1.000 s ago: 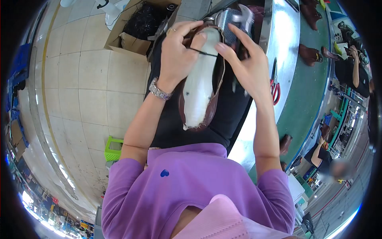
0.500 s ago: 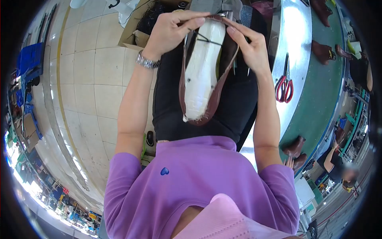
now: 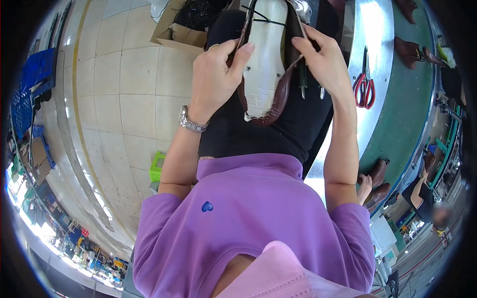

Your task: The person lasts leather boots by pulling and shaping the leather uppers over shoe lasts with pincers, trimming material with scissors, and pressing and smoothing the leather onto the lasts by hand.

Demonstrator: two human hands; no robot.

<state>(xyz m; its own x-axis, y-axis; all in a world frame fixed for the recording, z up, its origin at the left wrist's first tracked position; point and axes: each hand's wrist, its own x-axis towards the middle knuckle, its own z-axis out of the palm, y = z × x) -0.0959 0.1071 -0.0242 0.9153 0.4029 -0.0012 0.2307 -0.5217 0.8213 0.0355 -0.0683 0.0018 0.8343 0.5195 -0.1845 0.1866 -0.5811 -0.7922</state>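
A brown leather shoe upper on a last [image 3: 282,97] lies sole side up over my lap, its white insole [image 3: 262,64] facing me. A thin black cord [image 3: 268,21] crosses the insole near the far end. My left hand [image 3: 216,74], with a watch at the wrist, pinches the left edge of the leather. On the opposite side my right hand [image 3: 325,59] grips the right edge between thumb and fingers. The leather stands up around the insole. Two thin pointed tools, one with a dark handle [image 3: 302,74], lie by the shoe's right side.
Red-handled scissors [image 3: 365,93] lie on the metal bench top [image 3: 370,30] to my right. Beyond it, a green belt [image 3: 405,109] carries brown shoes [image 3: 408,52]. A co-worker's hand [image 3: 364,187] touches a shoe there. An open cardboard box [image 3: 191,36] stands at the upper left.
Both hands have shifted from the shoe's far end along its sides towards my body. In the view, the shoe sits slightly higher, and its far end is now cut off.
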